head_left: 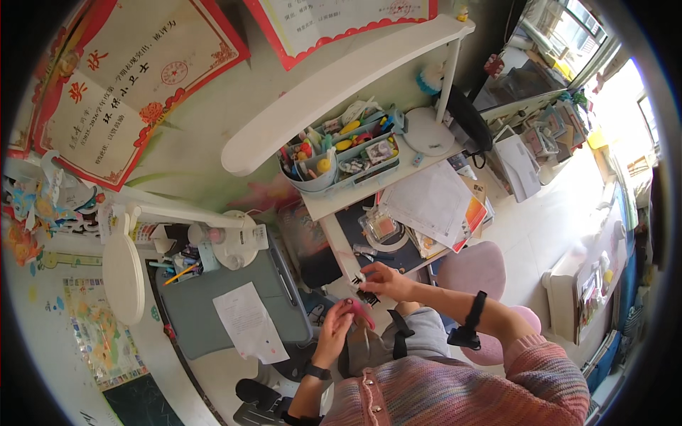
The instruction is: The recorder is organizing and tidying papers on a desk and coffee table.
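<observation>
My left hand is in front of my lap, its fingers closed on a pink curved band. A small dark spot shows at the fingertips. Just above and to the right, my right hand pinches a small black toothed piece, possibly a hair clip. Another small black-and-white piece shows beside its fingertips; whether it touches them I cannot tell. The two hands are close together but apart, beside the near corner of a desk with a dark mat.
Left is a grey desk with a printed sheet and a white lamp. On the right desk are papers, a clear box and a pen organizer. A pink chair stands to my right.
</observation>
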The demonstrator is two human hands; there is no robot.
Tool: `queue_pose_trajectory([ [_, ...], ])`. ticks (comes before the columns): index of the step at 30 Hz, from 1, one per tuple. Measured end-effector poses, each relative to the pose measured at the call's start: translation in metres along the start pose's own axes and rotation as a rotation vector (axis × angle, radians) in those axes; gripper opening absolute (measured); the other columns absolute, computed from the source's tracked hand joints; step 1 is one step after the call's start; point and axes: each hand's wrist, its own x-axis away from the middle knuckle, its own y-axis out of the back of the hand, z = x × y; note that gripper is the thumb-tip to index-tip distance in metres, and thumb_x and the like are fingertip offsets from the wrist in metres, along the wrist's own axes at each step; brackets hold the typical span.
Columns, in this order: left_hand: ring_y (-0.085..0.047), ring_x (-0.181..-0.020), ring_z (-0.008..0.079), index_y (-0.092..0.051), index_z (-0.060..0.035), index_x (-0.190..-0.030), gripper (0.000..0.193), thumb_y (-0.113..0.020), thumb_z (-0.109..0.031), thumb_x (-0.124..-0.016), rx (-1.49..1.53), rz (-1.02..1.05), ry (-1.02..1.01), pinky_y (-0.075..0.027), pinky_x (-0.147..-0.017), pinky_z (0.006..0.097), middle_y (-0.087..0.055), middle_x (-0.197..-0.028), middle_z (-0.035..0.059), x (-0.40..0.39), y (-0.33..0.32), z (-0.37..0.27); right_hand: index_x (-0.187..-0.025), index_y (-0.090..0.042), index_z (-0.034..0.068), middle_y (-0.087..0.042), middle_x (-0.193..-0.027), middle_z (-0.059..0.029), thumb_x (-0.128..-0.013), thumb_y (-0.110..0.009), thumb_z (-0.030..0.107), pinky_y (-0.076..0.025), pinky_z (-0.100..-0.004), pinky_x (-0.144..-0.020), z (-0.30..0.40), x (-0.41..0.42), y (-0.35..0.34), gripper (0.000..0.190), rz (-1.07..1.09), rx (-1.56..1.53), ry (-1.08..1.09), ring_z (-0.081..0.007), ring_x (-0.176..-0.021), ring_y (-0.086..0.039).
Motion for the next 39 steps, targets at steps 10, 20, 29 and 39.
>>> queue_pose_trajectory([
  [10, -0.057, -0.101, 0.0181, -0.036, -0.0018, -0.133, 0.043, -0.051, -0.012, -0.093, -0.238, -0.034, -0.095, -0.046, -0.088, 0.0293, -0.055, -0.117, 0.0156, -0.005, -0.010, -0.015, -0.121, -0.048, 0.006, -0.055, -0.099, -0.0058, -0.092, -0.053, 0.025, -0.045, -0.0262, -0.062, 0.070, -0.004, 0.146, 0.035, -0.211, -0.728, 0.207, -0.0120, -0.077, -0.052],
  [20, -0.060, -0.096, 0.0186, -0.037, 0.0017, -0.131, 0.043, -0.051, -0.014, -0.093, -0.127, -0.246, -0.042, -0.047, -0.086, 0.0288, -0.056, -0.114, 0.0172, 0.020, -0.034, 0.028, -0.119, -0.049, 0.011, -0.055, -0.095, -0.0062, -0.090, -0.054, 0.032, -0.043, -0.0295, -0.068, 0.088, -0.094, 0.283, 0.036, -0.700, -0.351, 0.433, -0.0142, -0.076, -0.052],
  [29, -0.058, -0.098, 0.0191, -0.037, 0.0020, -0.130, 0.042, -0.051, -0.011, -0.093, -0.132, -0.153, -0.122, -0.046, -0.087, 0.0287, -0.056, -0.114, 0.0168, -0.040, -0.084, -0.011, -0.103, -0.057, 0.008, -0.053, -0.089, 0.0004, -0.095, -0.043, 0.045, -0.040, -0.0227, -0.061, 0.179, 0.021, 0.242, 0.041, -0.480, -0.303, 0.496, -0.0089, -0.072, -0.049],
  [39, -0.060, -0.096, 0.0200, -0.042, -0.0021, -0.130, 0.043, -0.053, -0.020, -0.092, -0.332, -0.122, -0.120, -0.047, -0.083, 0.0297, -0.059, -0.112, 0.0141, -0.069, -0.103, -0.022, -0.099, -0.059, -0.006, -0.060, -0.083, -0.0059, -0.091, -0.054, 0.038, -0.047, -0.0226, -0.060, 0.163, 0.072, 0.331, 0.045, -0.559, 0.039, 0.156, -0.0085, -0.072, -0.058],
])
